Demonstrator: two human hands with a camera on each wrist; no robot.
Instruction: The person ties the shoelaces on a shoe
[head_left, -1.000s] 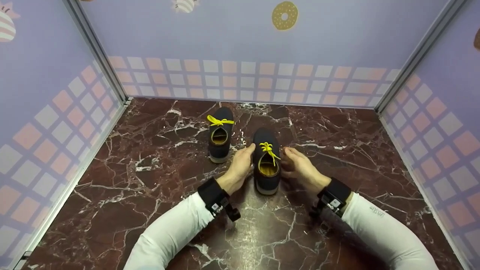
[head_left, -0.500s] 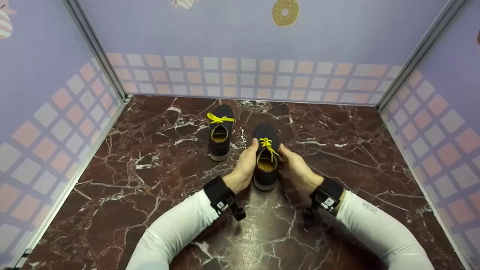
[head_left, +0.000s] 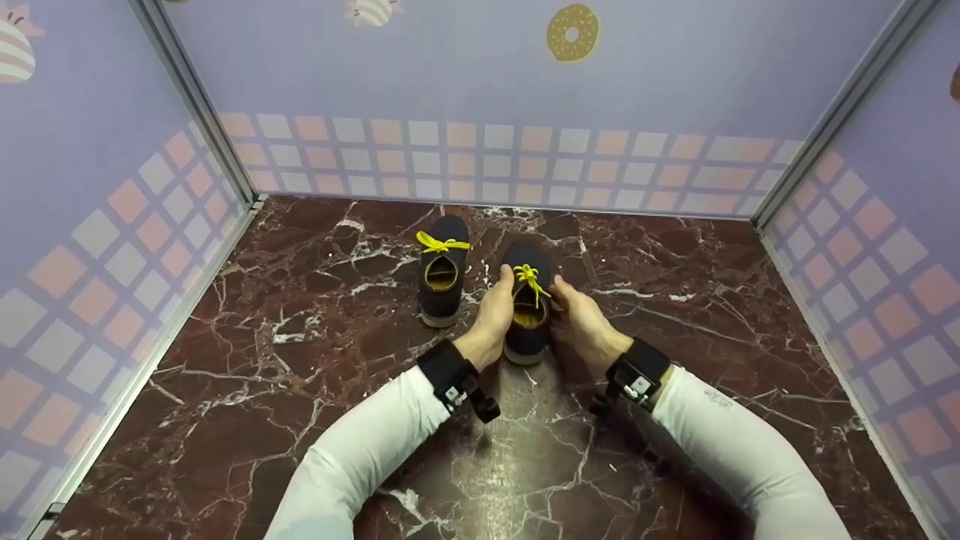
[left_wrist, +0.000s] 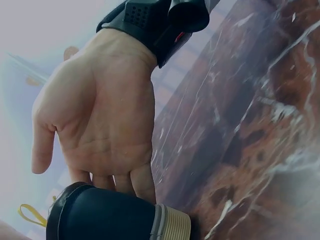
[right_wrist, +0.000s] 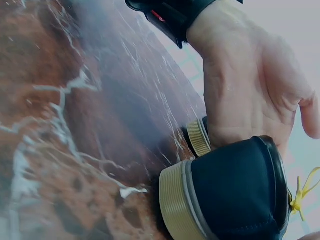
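Note:
A dark shoe (head_left: 526,341) with a bow of yellow laces (head_left: 530,279) lies toe-away on the marbled surface, between both hands. My left hand (head_left: 489,319) is along its left side, thumb pointing forward by the laces. On the other side is my right hand (head_left: 589,319), its thumb near the upper. Straight fingers show below the open left palm (left_wrist: 110,115) in the left wrist view, partly behind the shoe's heel (left_wrist: 110,215). The right palm (right_wrist: 242,95) looks flat too; its fingertips are hidden by the shoe. A matching shoe (head_left: 442,304) lies to the left, slightly farther off.
Dark red marbled surface (head_left: 345,315) with white veins spreads around the shoes. A purple back wall (head_left: 480,82) with pink and white squares closes the far edge. Similar panels stand at left (head_left: 97,187) and right (head_left: 892,202), joined by grey metal posts.
The right-hand shoe has slid forward and slightly left between my hands, more nearly level with the other shoe. My right hand has come in closer to its side. The left shoe stays put.

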